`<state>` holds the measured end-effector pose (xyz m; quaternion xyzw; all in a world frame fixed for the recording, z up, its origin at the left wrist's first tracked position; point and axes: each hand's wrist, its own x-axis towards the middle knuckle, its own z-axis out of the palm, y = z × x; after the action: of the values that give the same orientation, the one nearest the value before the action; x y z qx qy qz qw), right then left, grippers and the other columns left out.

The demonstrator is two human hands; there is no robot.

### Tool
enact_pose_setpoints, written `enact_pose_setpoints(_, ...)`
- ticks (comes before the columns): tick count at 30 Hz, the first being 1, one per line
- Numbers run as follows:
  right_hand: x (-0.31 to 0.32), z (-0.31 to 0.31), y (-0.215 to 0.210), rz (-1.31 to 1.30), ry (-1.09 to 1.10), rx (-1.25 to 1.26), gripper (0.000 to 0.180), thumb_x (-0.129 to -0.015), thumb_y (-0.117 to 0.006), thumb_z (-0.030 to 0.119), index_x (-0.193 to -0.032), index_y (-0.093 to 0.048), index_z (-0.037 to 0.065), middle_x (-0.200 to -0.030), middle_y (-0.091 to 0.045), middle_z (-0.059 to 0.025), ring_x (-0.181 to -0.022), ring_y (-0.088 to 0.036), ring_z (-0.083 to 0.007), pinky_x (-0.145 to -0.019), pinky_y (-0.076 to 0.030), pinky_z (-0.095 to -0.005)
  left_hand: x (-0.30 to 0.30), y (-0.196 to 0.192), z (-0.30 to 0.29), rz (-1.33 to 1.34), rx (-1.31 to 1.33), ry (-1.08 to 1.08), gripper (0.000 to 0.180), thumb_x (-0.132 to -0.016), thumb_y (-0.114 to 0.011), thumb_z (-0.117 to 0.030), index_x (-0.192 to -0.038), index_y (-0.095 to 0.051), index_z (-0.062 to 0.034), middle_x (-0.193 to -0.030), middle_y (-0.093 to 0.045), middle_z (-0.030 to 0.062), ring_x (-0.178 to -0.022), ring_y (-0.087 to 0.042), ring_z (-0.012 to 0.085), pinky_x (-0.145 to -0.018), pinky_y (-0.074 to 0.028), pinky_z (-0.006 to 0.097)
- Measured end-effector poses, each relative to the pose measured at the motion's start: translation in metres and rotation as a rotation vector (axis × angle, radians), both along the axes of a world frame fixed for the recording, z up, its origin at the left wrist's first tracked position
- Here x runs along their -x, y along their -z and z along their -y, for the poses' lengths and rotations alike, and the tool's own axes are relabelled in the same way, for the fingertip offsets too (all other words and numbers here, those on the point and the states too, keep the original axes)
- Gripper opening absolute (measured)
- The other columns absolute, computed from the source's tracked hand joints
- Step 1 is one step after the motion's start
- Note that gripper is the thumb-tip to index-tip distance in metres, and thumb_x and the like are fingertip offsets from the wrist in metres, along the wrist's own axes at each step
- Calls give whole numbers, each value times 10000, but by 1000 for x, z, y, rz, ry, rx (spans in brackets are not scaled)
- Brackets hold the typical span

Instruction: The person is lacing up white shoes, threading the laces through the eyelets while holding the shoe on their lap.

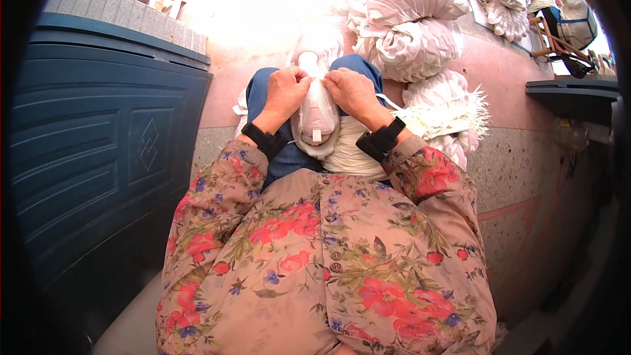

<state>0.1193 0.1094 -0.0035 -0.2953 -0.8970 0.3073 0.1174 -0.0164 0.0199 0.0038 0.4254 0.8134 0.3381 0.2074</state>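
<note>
I have the pale shoe (318,113) in the upper middle of the frame, between the knees (259,85). The left hand (286,92) and right hand (357,94) are just apart, each pinched on it, though I can't tell whether on lace or fabric. I'd expect it light, soft on top, stiffer underneath; I'd hold its sides gently

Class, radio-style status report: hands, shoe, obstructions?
Left hand, right hand: both pinching at the pale shoe. Shoe between blue-jeaned legs. Rolled white bundle beyond right hand, not blocking.
</note>
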Motion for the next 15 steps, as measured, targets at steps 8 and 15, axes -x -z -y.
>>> enact_pose_setpoints(8, -2, -1, -3, -42, -9, -1, 194, -814, -506, 236, -859, -637, 100, -775, -596, -115, -748, -587, -299, -649, -457, -397, 2, 5, 2, -25, -27, 22, 201, -718, -633, -183, -763, -632, 14, -643, -613, 137, -566, -593, 182, -546, -464, 280)
enact_pose_setpoints(15, 1, -2, -5, -63, -55, 25, 192, -824, -491, 216, -888, -629, 100, -824, -574, -119, -778, -580, -300, -662, -457, -391, 2, 4, 4, -16, -55, 26, 200, -723, -631, -178, -766, -628, 17, -652, -614, 139, -575, -595, 184, -551, -464, 279)
